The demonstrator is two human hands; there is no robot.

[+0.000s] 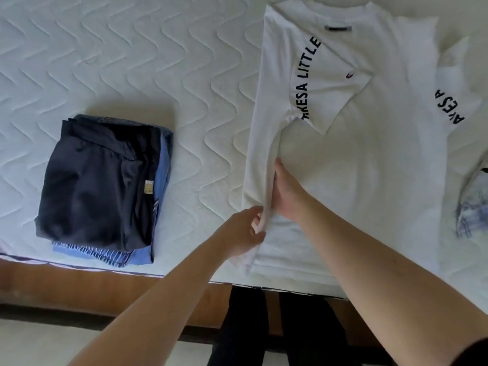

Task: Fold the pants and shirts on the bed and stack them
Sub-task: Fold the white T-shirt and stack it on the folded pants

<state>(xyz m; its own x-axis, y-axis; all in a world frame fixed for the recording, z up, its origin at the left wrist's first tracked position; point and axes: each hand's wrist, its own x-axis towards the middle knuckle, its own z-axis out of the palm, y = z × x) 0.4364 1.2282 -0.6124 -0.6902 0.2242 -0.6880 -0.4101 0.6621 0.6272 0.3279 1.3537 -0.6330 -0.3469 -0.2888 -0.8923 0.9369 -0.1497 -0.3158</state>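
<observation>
**Folding a white shirt on the bed, a stack of pants off to the left**

Running nearest of all is the wooden bed frame [79,289], below both forearms; just beyond it begins the bed [132,62] with its white quilted cover; the left hand [241,233] sits close to that near edge, fingers curled round the folded-over side edge of the white shirt [369,167], pinching the bunched fabric near the hem; just to its right and a little farther in, the right hand [284,191] lies flat on the shirt with straight fingers pressing along the fold line, gripping nothing; the shirt spreads away from both hands toward the far side of the bed, collar farthest, one sleeve turned in over the chest so that dark curved lettering [307,80] shows on it; a dark neck label [338,28] sits at the collar; well to the left of the left hand, apart from the shirt, rests a stack of folded pants [100,186], a dark pair on top of blue ones; far to the right of the right hand, at the picture's edge, a pale blue garment [472,215] lies partly on the shirt; what it is cannot be told.
</observation>
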